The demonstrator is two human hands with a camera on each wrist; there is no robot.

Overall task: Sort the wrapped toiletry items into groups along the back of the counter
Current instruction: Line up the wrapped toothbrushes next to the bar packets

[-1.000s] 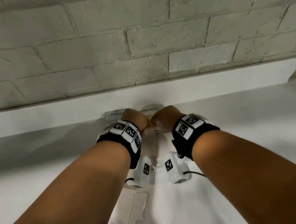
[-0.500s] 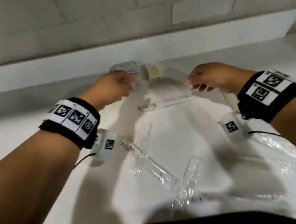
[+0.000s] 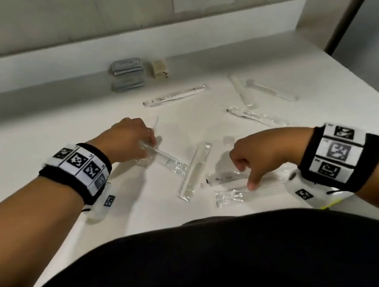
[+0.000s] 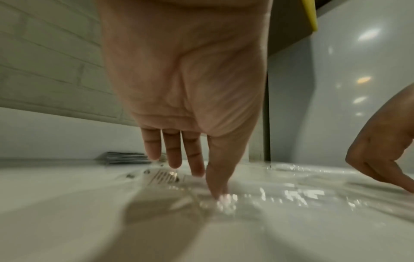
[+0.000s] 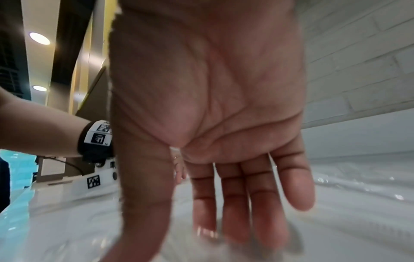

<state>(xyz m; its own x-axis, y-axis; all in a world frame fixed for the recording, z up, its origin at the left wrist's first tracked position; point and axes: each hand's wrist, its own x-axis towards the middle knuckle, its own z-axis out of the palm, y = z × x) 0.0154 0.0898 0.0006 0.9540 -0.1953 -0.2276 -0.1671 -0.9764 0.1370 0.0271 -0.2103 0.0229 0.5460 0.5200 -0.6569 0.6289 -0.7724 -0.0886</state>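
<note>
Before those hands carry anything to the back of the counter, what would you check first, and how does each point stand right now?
1. Left hand on a clear-wrapped long item: ok, fingers touch it; a firm hold cannot be told.
2. Right hand on the nearest clear-wrapped flat packet: not ok, only a straight fingertip touches it.
3. Groups begun at the back: ok, grey sachet stack and beige small box sit by the wall.
4. Path to the back: not ok, a clear-wrapped toothbrush lies across it.
5. Loose items left on the white counter: not ok, several.
</note>
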